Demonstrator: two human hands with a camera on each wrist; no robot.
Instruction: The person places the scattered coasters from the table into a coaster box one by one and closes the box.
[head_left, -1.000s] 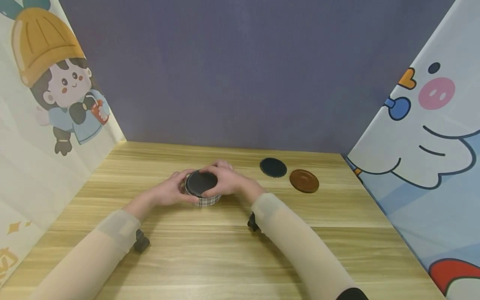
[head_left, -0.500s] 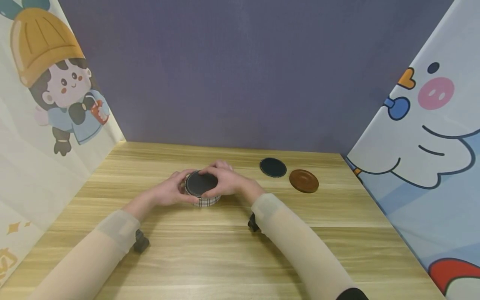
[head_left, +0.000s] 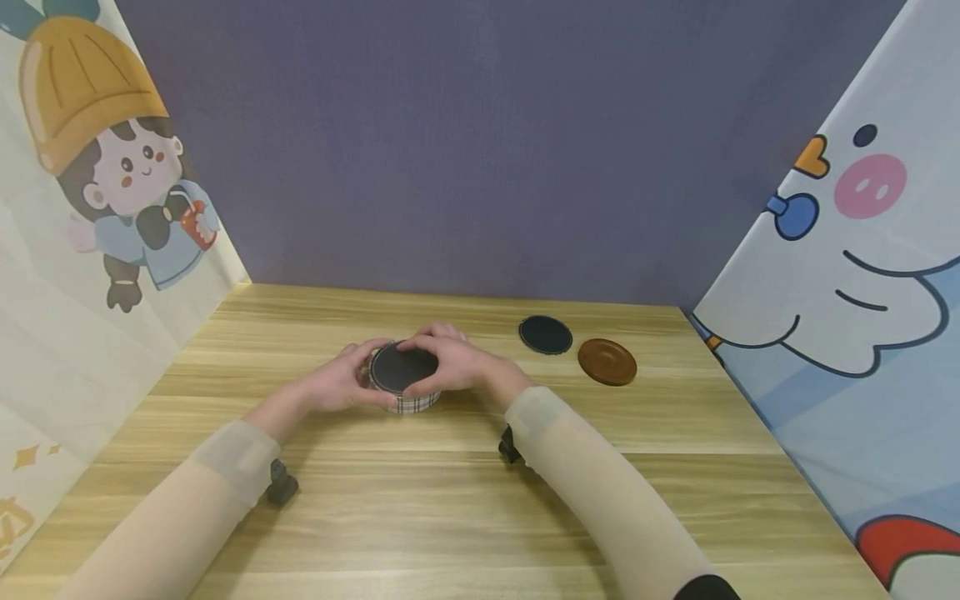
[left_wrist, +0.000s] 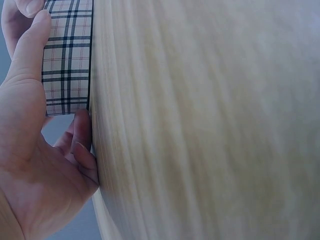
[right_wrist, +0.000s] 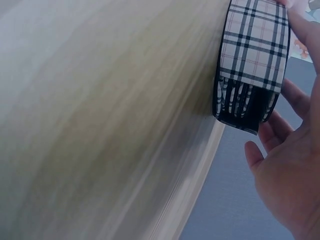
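Head view: both hands meet on a round plaid box [head_left: 405, 390] at the centre of the frame, standing on the wooden tabletop [head_left: 450, 500].
Box: checked side wall, dark round top, upright on the tabletop.
Left hand [head_left: 341, 385]: fingers curled against the box's left side; the left wrist view shows the thumb along the plaid wall.
Right hand [head_left: 453, 362]: fingers curled over the box's top rim and right side, holding it.
Black disc [head_left: 545, 334]: flat on the tabletop, right of centre, well apart from the box.
Brown disc [head_left: 607, 361]: just beside the black disc, lower right of it.
Sleeves: pale, covering both forearms.
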